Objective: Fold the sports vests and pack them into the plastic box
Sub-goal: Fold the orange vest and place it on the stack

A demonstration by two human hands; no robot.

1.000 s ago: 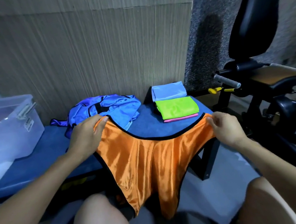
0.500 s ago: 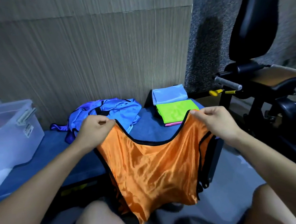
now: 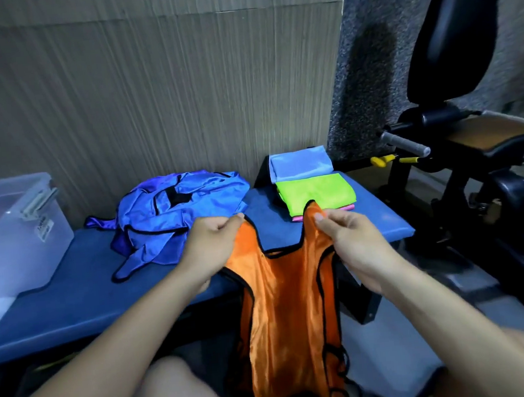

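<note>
The left hand [image 3: 214, 247] is held forward over the table [image 3: 72, 299], its grip pinching one shoulder strap of the orange vest [image 3: 284, 308]. The right hand [image 3: 352, 247] pinches the other strap just right of it; the vest is hung below both grips.

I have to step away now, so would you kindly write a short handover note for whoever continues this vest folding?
Left hand and right hand each pinch a shoulder strap of the orange vest, which hangs off the blue bench.
Done: folded stack at the bench's far right.
Left: fold the orange vest and the blue vest pile, then pack everything into the plastic box on the left.
</note>
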